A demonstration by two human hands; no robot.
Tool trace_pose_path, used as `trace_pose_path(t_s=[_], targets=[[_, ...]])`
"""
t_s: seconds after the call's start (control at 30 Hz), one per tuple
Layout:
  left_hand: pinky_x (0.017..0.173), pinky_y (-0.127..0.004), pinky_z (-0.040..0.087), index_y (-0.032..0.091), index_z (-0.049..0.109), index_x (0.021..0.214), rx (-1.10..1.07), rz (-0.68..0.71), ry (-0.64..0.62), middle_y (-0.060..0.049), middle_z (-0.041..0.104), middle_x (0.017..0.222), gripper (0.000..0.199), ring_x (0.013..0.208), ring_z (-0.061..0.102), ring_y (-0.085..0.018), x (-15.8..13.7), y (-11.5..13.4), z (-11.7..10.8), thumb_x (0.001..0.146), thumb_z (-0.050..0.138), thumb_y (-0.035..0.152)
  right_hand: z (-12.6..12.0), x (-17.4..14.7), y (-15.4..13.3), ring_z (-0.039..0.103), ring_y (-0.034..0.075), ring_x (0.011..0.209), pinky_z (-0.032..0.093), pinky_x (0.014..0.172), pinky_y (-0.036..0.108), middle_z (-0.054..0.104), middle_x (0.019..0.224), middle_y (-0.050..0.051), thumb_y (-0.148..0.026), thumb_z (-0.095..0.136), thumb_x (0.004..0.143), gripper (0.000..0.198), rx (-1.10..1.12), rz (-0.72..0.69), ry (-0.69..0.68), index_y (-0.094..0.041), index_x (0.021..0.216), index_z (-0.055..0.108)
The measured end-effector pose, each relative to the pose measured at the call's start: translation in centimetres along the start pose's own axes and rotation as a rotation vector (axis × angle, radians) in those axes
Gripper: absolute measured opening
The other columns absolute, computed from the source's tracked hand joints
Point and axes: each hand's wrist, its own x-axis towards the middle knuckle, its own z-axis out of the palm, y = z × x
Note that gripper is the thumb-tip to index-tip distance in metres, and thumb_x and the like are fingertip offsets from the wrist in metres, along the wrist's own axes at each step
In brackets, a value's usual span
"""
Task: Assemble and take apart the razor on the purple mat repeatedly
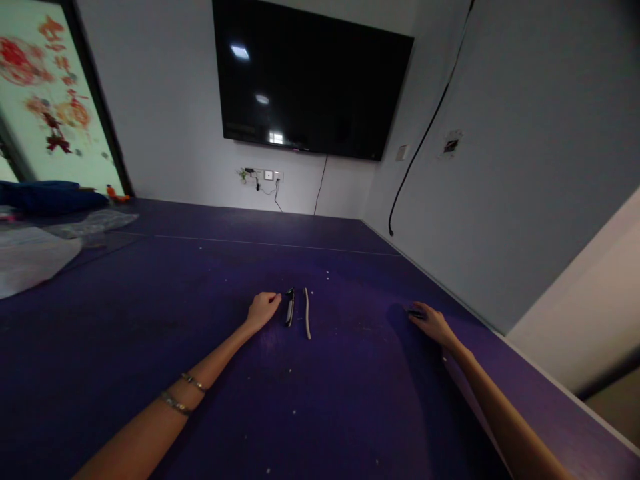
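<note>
My left hand rests on the purple surface with its fingers curled closed, and nothing shows in them. Just right of its knuckles lies a slim black and silver tool, its dark end pointing away from me; its exact kind is too small to tell. Beside that tool, a thin whitish, slightly bent strip lies roughly parallel to it. Farther right, my right hand grips a small dark object at the surface, partly covered by the fingers.
Small white bits dot the surface. Clear plastic and a white sheet lie at left, near blue cloth and a small orange item. A television is on the back wall; a black cable hangs along the right wall.
</note>
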Motion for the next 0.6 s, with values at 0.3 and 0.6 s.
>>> trace_pose_path(t_s=[0.3, 0.6], targets=[[0.054, -0.022, 0.028, 0.016, 0.048, 0.049, -0.009, -0.011, -0.004, 0.001, 0.047, 0.049, 0.040, 0.053, 0.046, -0.012, -0.1, 0.1, 0.0, 0.080, 0.036, 0.039, 0.3, 0.9, -1.1, 0.059, 0.026, 0.099, 0.044, 0.084, 0.035, 0.063, 0.107, 0.017, -0.041, 0.058, 0.070, 0.059, 0.137, 0.012, 0.004, -0.010, 0.120, 0.048], [0.053, -0.023, 0.028, 0.016, 0.051, 0.051, -0.009, 0.007, -0.009, 0.001, 0.048, 0.050, 0.040, 0.051, 0.045, -0.012, 0.0, -0.2, 0.3, 0.080, 0.035, 0.039, 2.6, 0.4, -13.3, 0.056, 0.025, 0.102, 0.041, 0.087, 0.037, 0.062, 0.106, 0.012, -0.041, 0.061, 0.070, 0.058, 0.255, -0.264, -0.028, -0.014, 0.120, 0.050]])
